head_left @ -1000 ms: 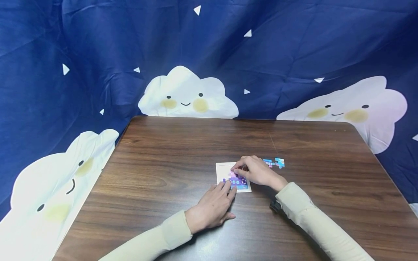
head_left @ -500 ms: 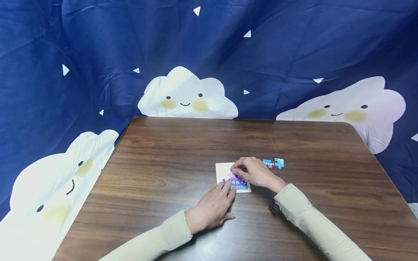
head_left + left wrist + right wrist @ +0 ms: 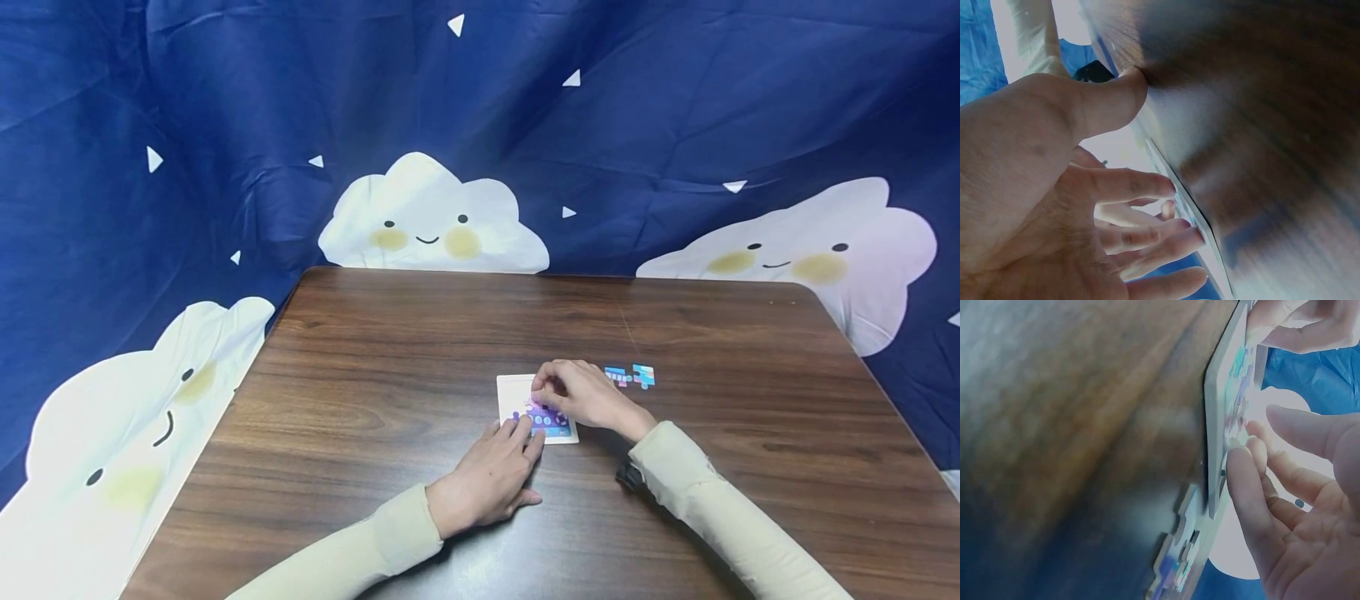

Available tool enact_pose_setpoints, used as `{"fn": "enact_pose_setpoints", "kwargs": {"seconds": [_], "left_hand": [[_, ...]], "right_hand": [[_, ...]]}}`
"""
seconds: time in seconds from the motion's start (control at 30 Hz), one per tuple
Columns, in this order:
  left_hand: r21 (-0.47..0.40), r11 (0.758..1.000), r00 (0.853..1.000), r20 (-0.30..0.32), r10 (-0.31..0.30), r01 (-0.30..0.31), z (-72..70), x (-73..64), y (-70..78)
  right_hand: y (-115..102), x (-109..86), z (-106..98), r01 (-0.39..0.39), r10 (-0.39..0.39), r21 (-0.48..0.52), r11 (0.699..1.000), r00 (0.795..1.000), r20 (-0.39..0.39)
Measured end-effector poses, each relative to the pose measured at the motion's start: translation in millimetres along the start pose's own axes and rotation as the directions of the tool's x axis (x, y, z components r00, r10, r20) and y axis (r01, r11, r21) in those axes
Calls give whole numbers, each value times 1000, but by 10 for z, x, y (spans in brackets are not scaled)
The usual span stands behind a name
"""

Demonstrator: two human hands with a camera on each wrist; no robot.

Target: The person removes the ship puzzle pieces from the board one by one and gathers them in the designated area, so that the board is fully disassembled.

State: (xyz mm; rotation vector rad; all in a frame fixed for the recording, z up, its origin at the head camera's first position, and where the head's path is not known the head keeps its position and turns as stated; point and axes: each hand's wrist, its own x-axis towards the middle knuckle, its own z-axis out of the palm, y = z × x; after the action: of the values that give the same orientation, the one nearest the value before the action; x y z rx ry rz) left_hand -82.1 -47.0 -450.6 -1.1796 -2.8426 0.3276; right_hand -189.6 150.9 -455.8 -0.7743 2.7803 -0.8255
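Observation:
A small white puzzle board (image 3: 516, 385) lies on the table, with purple, pink and blue puzzle pieces (image 3: 545, 419) in its lower part. My left hand (image 3: 489, 475) rests its straight fingertips on the board's near left edge; its thumb is spread toward the table. Over the board's right side, my right hand (image 3: 588, 398) bends its fingers down, fingertips right at the pink pieces. The right wrist view shows its thumb (image 3: 1300, 428) a little apart from the fingertips. I cannot tell whether a piece is between them.
Two loose puzzle pieces lie right of the board: a blue one with pink and white (image 3: 643, 376), and another (image 3: 617, 376) partly beside the right hand. A brown wooden table (image 3: 375, 358) spreads around. Behind it hangs a dark blue cloth (image 3: 480, 100) with smiling clouds.
The right hand stays over the same place on the board, its fingers shifting very slightly. The left hand and the loose pieces have not moved.

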Motion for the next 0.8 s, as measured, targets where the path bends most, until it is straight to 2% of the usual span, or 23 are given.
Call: {"fn": "enact_pose_setpoints", "kwargs": {"seconds": [0.17, 0.53, 0.8], "left_hand": [[11, 1000, 1000, -2, -1, 1, -1, 0, -3], [17, 1000, 1000, 9, -2, 2, -10, -3, 1], [16, 1000, 1000, 16, -6, 5, -10, 3, 3]], "right_hand": [[4, -6, -2, 3, -3, 7, 1000, 1000, 1], [27, -11, -52, 27, -28, 88, 996, 1000, 10], [59, -36, -84, -2, -1, 116, 993, 1000, 19]]}}
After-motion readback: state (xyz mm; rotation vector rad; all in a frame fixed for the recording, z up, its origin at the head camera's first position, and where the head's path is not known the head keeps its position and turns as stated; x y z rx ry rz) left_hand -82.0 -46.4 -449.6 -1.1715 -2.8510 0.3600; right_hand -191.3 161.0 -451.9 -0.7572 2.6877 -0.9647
